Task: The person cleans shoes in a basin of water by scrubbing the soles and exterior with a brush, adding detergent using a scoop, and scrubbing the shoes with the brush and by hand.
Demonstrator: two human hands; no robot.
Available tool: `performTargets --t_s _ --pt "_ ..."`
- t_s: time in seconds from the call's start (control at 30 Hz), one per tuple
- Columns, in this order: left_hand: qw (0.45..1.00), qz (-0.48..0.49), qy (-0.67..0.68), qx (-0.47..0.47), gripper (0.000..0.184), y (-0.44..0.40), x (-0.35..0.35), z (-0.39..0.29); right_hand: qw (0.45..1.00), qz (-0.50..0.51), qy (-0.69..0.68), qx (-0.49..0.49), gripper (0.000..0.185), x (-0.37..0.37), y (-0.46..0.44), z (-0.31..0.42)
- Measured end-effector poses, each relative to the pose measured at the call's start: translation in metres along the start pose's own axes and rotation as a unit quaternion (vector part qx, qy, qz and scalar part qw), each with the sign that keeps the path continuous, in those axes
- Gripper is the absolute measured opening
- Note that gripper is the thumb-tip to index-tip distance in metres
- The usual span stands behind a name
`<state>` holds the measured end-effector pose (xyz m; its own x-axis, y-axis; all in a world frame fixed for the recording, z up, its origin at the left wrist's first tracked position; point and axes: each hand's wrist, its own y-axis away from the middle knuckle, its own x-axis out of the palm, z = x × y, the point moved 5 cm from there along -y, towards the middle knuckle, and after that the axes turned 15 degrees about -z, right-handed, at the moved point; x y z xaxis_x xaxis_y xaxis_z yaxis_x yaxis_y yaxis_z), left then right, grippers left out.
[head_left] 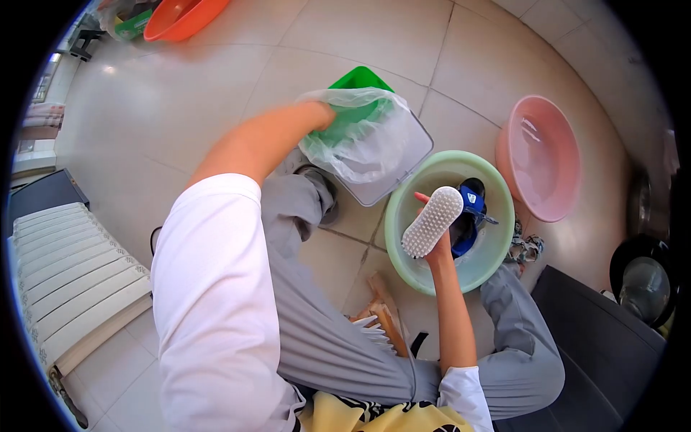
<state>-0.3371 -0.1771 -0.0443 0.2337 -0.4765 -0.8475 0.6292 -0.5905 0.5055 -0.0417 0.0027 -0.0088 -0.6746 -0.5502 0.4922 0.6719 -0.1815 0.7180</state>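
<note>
My left hand (322, 115) reaches into a bin (397, 153) lined with a clear plastic bag (374, 137); its fingers are hidden there, so their grip cannot be told. Something green (363, 78) shows at the bin's far side. My right hand (436, 249) grips a small shoe (433, 222) from beneath, its white, studded sole facing up. The shoe is over a light-green basin (394, 252). In that basin lies a blue and black shoe or sandal (471, 201) with straps.
A pink basin (541, 169) holding water stands at the right. Patterned footwear (529, 248) is beside the green basin. An orange basin (180, 18) sits at the far left, a slatted white seat (79, 273) at the left, a dark bench (597, 345) at the lower right.
</note>
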Motion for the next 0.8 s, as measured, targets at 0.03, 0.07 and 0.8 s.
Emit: performTargets --t_s 0.03,0.07,0.8 --pt "0.999 -0.017 -0.036 0.010 0.021 0.013 -0.010 -0.007 1.000 -0.010 -0.013 -0.002 0.049 -0.001 0.002 0.000" --pt "0.998 -0.028 -0.051 0.007 0.021 0.016 -0.006 -0.008 0.999 -0.021 -0.025 -0.007 0.049 -0.004 0.005 0.003" --pt "0.963 -0.264 0.048 0.018 0.012 0.014 0.004 -0.023 0.969 0.088 -0.213 0.089 0.028 -0.038 -0.010 -0.020"
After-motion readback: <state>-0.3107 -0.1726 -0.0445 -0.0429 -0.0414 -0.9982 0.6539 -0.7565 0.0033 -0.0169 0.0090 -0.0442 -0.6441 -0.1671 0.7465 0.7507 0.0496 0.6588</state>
